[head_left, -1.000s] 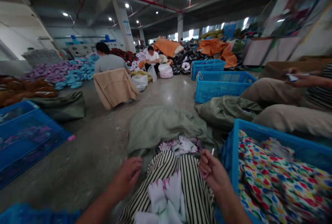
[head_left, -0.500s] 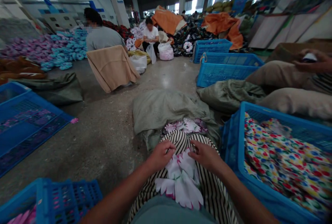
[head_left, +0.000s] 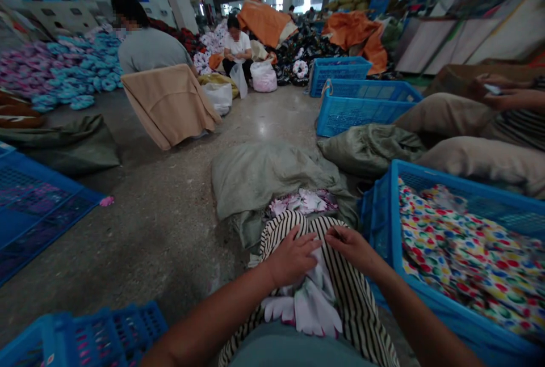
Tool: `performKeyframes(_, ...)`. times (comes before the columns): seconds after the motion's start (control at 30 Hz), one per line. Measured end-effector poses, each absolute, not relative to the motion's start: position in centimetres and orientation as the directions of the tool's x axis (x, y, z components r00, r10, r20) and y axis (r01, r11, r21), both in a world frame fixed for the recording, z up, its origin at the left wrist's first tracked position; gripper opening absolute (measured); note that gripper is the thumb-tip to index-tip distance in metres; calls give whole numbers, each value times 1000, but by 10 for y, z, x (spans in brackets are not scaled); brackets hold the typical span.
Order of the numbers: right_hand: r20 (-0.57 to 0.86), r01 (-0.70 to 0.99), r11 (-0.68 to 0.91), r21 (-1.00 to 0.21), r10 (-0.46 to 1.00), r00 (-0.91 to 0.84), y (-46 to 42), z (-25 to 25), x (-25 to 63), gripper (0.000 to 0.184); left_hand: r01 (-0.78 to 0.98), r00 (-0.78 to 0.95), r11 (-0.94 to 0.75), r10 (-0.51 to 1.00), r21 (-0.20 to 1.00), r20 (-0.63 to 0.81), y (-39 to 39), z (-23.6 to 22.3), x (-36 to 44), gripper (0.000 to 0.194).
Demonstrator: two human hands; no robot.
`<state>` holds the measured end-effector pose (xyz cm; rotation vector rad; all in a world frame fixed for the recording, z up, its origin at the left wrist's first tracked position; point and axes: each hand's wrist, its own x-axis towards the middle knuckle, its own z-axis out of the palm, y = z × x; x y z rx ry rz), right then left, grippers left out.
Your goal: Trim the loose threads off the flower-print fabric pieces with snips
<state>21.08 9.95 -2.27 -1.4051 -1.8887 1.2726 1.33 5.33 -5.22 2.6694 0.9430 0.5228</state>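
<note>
when working across from left to right, leave aside the blue crate (head_left: 42,219) at the far edge, the small pink piece (head_left: 106,201) just beside its corner on the floor (head_left: 183,214), and the blue basket (head_left: 62,327) lower down. past these, find the grey-green sack (head_left: 272,177) on the floor ahead, with pink-and-white cloth (head_left: 302,201) showing at its near side, apart from both hands. look next to the left hand (head_left: 293,256), laid palm down with fingers extended and slightly parted; hard to make out whether pinching or merely touching, with the thumb hidden. find the white cloth (head_left: 313,307) partly under that hand, lying on the lap over the striped cloth (head_left: 357,293), finger-like lobes pointing down toward the blue-grey top (head_left: 298,350). to handle such limp-looking stuff well, best flatten the lobes first, press lightly against sliding, and lift by one edge rather than drag at the whole heap. move on to the right hand (head_left: 347,242), near the left, fingers curled inward above the striped cloth; impossible to say whether gripping anything. better pinch with the fingertips only. lastly, mind the right elbow beside the blue bin (head_left: 395,231) of dotted fabric (head_left: 464,259).
</note>
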Motion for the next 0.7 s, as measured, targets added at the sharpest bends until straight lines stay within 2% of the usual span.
performKeyframes(0.13,-188,427,-61,-902,946,-263,92,-24,230,22,586,497,-570,814,576,300,64,-34,17,13)
performKeyframes(0.2,-206,392,-103,-914,951,-230,91,-25,236,24,610,392,-476,876,634,280,65,-23,16,14)
performKeyframes(0.27,-217,358,-126,-925,949,-228,91,-26,235,24,608,460,-518,848,602,264,65,-19,17,13)
performKeyframes(0.37,-229,308,-147,-940,941,-249,92,-31,227,24,576,692,-686,699,445,181,67,-35,22,18)
performKeyframes(0.43,-241,278,-169,-946,938,-251,94,-36,223,24,573,746,-730,653,372,133,69,-48,24,18)
performKeyframes(0.5,-258,251,-199,-947,938,-233,94,-40,225,24,569,708,-686,689,453,155,72,-52,23,20)
performKeyframes(0.53,-270,239,-217,-947,938,-220,94,-42,228,24,543,667,-627,726,559,166,74,-49,22,20)
performKeyframes(0.57,-282,226,-235,-945,937,-205,94,-44,231,24,485,595,-502,790,716,151,76,-44,21,18)
performKeyframes(0.6,-295,211,-254,-944,936,-194,94,-45,233,25,382,506,-314,858,869,88,77,-37,20,15)
performKeyframes(0.63,-307,196,-271,-942,933,-185,93,-46,235,25,243,425,-94,905,966,-19,79,-30,20,11)
performKeyframes(0.67,-318,178,-287,-941,931,-181,92,-47,235,26,98,366,116,919,988,-145,80,-24,20,8)
performKeyframes(0.7,-326,158,-299,-941,928,-182,91,-47,234,27,-24,332,283,907,959,-259,80,-20,22,7)
